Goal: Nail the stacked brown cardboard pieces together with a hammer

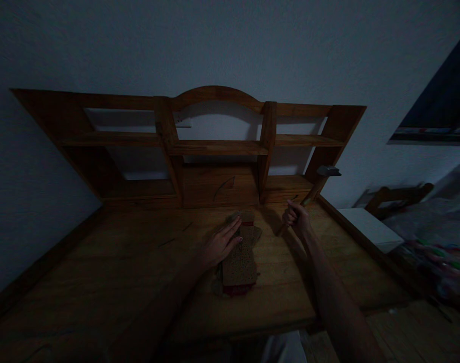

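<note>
My left hand [219, 245] lies flat with fingers stretched out on the left edge of a brown folded cloth [240, 262] with a red layer under it, in the middle of the wooden desk [120, 272]. My right hand [296, 218] is closed round the wooden handle of a hammer [318, 185]. The hammer is raised, its metal head up and to the right of the cloth, near the desk's right side panel.
A wooden hutch with shelves [215, 147] and a small drawer [220, 189] stands at the back of the desk against a white wall. A chair [396, 196] and a white board [369, 229] are to the right. The room is dim.
</note>
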The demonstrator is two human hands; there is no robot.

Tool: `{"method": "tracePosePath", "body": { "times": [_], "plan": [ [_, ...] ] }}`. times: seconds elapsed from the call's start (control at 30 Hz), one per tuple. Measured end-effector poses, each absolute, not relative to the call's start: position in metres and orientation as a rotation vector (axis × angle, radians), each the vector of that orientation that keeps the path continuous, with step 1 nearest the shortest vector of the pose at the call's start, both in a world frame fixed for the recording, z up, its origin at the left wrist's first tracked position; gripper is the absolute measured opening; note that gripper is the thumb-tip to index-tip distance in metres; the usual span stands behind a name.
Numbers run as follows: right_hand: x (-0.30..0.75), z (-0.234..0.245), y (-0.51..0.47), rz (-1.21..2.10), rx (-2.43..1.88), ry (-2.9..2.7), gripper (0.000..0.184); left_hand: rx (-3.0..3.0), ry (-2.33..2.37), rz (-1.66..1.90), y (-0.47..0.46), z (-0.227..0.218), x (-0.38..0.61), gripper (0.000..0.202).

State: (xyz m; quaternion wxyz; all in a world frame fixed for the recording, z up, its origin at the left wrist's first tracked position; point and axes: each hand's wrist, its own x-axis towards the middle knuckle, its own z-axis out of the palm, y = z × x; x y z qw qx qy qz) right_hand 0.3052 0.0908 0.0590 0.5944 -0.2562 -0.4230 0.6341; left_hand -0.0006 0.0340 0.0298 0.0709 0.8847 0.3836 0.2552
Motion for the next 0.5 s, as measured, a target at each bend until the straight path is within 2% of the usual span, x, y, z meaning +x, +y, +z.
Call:
{"method": "tracePosePath", "body": {
  "times": [0.5],
  "plan": [
    [0.3049,0.0611,0.0882,1.449,-0.591,-0.968,0.051,2.684,1.106,0.836,0.0327,0.0294,-0.0003,0.050]
  ]
}}
